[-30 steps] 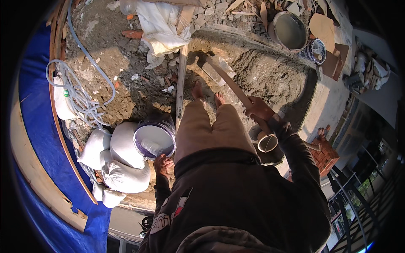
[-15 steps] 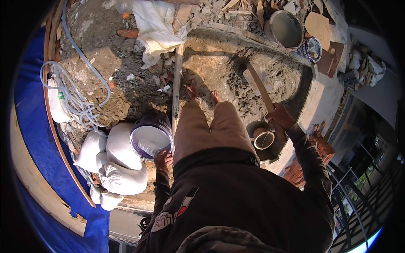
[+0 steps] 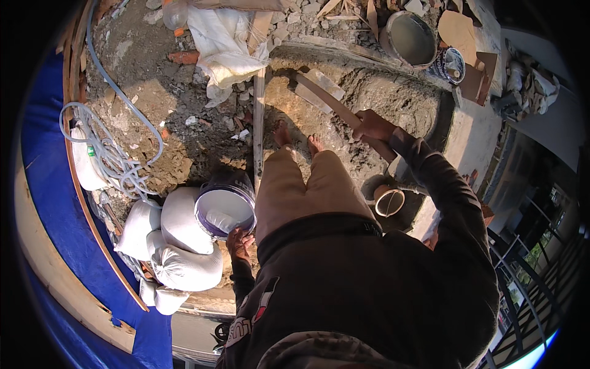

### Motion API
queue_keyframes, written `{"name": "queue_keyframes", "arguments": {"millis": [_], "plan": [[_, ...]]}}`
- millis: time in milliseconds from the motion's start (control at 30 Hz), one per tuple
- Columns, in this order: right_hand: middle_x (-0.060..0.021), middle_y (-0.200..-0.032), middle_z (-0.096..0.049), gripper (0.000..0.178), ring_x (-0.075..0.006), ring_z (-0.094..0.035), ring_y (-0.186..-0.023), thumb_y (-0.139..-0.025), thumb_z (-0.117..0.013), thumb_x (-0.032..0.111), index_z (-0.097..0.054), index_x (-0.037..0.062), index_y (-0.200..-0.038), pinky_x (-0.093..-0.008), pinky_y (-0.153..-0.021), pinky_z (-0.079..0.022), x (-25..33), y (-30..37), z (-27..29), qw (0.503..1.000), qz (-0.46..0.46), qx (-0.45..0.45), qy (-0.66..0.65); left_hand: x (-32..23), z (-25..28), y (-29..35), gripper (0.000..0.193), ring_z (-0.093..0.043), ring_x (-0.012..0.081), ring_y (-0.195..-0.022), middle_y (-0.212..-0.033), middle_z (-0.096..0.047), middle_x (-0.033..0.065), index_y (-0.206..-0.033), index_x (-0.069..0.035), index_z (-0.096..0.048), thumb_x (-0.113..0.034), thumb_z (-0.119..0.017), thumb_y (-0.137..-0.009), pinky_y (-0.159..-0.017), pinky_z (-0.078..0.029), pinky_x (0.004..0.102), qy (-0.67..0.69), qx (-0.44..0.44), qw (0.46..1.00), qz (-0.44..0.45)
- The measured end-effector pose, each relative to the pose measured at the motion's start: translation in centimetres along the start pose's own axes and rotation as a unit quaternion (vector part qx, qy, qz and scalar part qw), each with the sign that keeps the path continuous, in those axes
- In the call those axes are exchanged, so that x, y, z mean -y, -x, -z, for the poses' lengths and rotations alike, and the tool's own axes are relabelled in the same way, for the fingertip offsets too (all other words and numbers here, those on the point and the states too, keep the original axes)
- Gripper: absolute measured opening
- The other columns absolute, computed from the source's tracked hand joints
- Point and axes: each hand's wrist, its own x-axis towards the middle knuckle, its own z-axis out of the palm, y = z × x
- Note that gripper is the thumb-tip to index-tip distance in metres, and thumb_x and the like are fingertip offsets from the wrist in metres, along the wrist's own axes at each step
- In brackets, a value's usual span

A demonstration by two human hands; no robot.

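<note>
Your right hand (image 3: 375, 126) is closed around the handle of a hoe (image 3: 342, 110), which slants across the upper centre of the frame, its pale blade (image 3: 319, 90) lying at the left edge of a wet grey-brown mix (image 3: 396, 92). Your left hand (image 3: 239, 243), left of centre, is partly curled just beside the rim of a purple bucket (image 3: 227, 178); you can't tell from here whether those fingers grip it or only rest near it. A translucent object (image 3: 220, 219) lies in the bucket's opening.

As far as it can be judged, you are partway through working the mix. It looks wetted and partly turned: it lies ridged and churned right of the blade, while browner ground shows around your 2 bare feet (image 3: 283, 135). What seems left is evening out those ridges and lumps, since the surface is far from smooth. How thoroughly it is blended underneath doesn't show.

Near the mix's lower edge, right of your knees, stands 1 small bucket (image 3: 389, 215); whether it holds any mix is unclear. A large tub (image 3: 388, 44) at upper right holds grey liquid, so not all of that is used up.
</note>
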Motion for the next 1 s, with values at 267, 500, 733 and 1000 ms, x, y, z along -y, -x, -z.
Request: {"name": "queue_keyframes", "arguments": {"millis": [267, 500, 733, 1000], "plan": [[-0.0092, -0.066, -0.055, 0.032, -0.0171, -0.056, -0.047, -0.072, -0.065, 0.002, -0.053, -0.0066, -0.1, -0.0317, -0.036, -0.044, -6.5, 12.8, 4.0, 0.947, -0.134, -0.058, -0.285, -0.8, 0.5, -0.9, 0.048, -0.065, 0.031, -0.079, -0.101, -0.059, 0.0201, -0.119, -0.001, -0.048, -0.027, -0.068, -0.084, -0.07, -0.057, 0.0419, -0.082, 0.004, 0.996, 0.042], [-0.0078, -0.063, -0.053, 0.021, -0.0181, -0.056, -0.046, -0.072, -0.065, 0.005, -0.054, -0.0044, -0.087, -0.0338, -0.039, -0.046, -8.3, 10.0, 3.3, 0.969, -0.135, -0.114, -0.172, -2.6, -1.7, -0.3, 0.053, -0.065, 0.0337, -0.079, -0.101, -0.06, 0.0217, -0.121, 0.0, -0.047, -0.03, -0.068, -0.083, -0.071, -0.056, 0.0436, -0.103, -0.017, 0.994, 0.034], [-0.0248, -0.078, -0.064, 0.049, -0.0314, -0.066, -0.071, -0.054, -0.079, 0.027, -0.061, -0.0121, -0.078, -0.0378, -0.064, -0.053, -2.3, -0.8, -2.8, 0.99, -0.066, -0.114, 0.048, 1.0, 0.3, 0.4, 0.055, -0.065, 0.0307, -0.079, -0.098, -0.06, 0.0175, -0.118, -0.005, -0.05, -0.034, -0.074, -0.079, -0.069, -0.056, 0.0415, -0.031, -0.014, 0.999, 0.03], [-0.015, -0.07, -0.065, 0.037, -0.0218, -0.065, -0.063, -0.061, -0.074, 0.012, -0.059, -0.0125, -0.085, -0.0328, -0.054, -0.05, 1.4, -2.9, -2.2, 0.998, -0.017, 0.042, -0.044, -0.8, -0.4, 0.5, 0.045, -0.064, 0.0249, -0.073, -0.091, -0.061, 0.0125, -0.114, -0.007, -0.052, -0.027, -0.073, -0.08, -0.068, -0.056, 0.0398, 0.008, -0.035, 0.999, 0.019]]}}
